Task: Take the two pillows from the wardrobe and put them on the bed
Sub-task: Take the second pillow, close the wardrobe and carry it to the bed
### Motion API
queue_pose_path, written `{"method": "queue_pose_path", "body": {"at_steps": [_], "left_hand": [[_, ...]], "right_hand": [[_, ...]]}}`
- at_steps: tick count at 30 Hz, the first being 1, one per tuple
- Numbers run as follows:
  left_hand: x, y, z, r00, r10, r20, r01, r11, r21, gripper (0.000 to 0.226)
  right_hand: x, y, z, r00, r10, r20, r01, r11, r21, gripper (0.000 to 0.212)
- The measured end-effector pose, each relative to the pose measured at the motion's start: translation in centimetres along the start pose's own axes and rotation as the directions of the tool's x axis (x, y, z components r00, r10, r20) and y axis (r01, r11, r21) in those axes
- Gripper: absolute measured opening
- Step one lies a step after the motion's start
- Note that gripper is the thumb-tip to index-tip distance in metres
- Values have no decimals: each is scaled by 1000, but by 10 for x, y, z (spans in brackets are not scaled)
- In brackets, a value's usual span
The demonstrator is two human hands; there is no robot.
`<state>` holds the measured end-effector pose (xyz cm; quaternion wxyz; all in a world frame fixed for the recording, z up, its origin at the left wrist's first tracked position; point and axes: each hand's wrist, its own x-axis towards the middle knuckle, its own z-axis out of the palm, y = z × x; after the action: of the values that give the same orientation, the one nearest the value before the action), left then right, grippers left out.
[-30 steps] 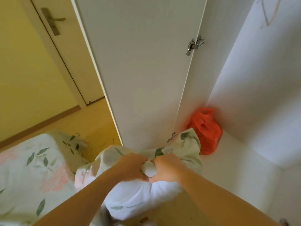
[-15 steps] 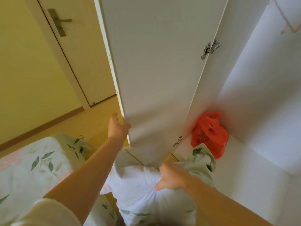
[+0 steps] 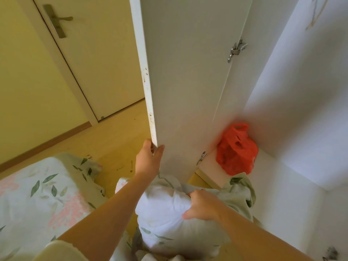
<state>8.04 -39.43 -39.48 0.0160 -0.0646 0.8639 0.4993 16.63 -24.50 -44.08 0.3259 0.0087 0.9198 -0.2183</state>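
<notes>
Hands at the open wardrobe door (image 3: 184,87).
Left hand (image 3: 148,161) clasps the door's lower edge; right hand (image 3: 201,206) bunches the pillow (image 3: 165,219) below it; bed (image 3: 37,200) lies left of both grips.

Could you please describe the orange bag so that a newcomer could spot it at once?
Look inside the open white wardrobe. On its floor, in the back corner by the door hinge, sits the orange plastic bag, the only bright thing there.
</notes>
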Motion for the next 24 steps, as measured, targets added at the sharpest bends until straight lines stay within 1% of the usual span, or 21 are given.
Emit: {"method": "queue_pose_path", "body": {"at_steps": [5,9,12,14,17,19,21,22,24], "left_hand": [[-39,10,32,999,42,26,-43,999,16,20],[-69,29,62,995,66,78,-71,996,56,17],[-91,46,85,986,78,148,-89,993,71,20],[-103,59,104,980,70,187,-96,987,129,25],[-116,77,133,970,38,239,-104,958,267,30],[-123,89,151,959,22,284,-97,962,255,30],[-129,100,166,937,16,348,-96,972,213,35],[-132,105,172,918,19,397,-107,974,200,37],[-137,113,181,854,26,519,-151,968,202,43]], "right_hand": [[-27,27,13,999,36,-23,-34,997,65,52],[-57,60,16,998,55,-36,-48,983,176,68],[-80,83,21,995,91,-48,-80,977,197,75],[-93,97,24,993,107,-57,-93,974,207,74],[-112,119,26,985,152,-78,-131,967,220,70],[-125,134,24,979,179,-92,-152,957,246,71],[-138,148,20,974,203,-99,-172,950,259,66],[-143,155,18,971,215,-105,-181,948,261,62],[-152,167,15,964,239,-116,-198,938,284,53]]}}
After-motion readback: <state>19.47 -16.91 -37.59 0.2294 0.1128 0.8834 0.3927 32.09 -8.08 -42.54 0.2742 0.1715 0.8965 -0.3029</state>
